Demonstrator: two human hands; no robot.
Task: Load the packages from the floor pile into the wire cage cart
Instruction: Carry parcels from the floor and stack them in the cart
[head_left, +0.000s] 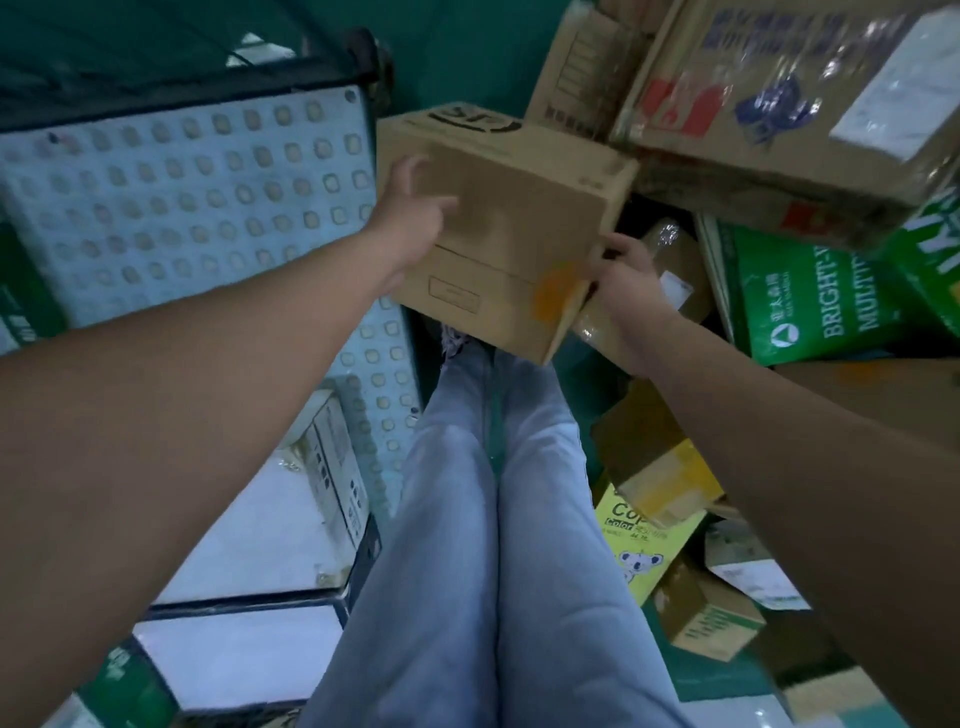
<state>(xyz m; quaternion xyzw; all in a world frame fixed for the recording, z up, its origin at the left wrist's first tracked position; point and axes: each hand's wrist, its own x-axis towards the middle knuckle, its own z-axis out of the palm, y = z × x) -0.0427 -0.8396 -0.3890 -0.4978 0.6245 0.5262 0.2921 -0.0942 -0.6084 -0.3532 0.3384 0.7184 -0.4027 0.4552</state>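
A plain brown cardboard box with an orange tape patch is lifted in front of me, above my feet. My left hand lies on its left side, fingers curled over the top face. At the box's near right corner, my right hand grips the edge. The cart is at left, with a perforated white panel wall, a black frame and a caster at its top corner. White and green packages lie inside it. The floor pile fills the right side.
A big taped carton leans over the pile at top right. A green paper box, a yellow box and small brown boxes lie to the right of my legs. Green floor shows beyond the held box.
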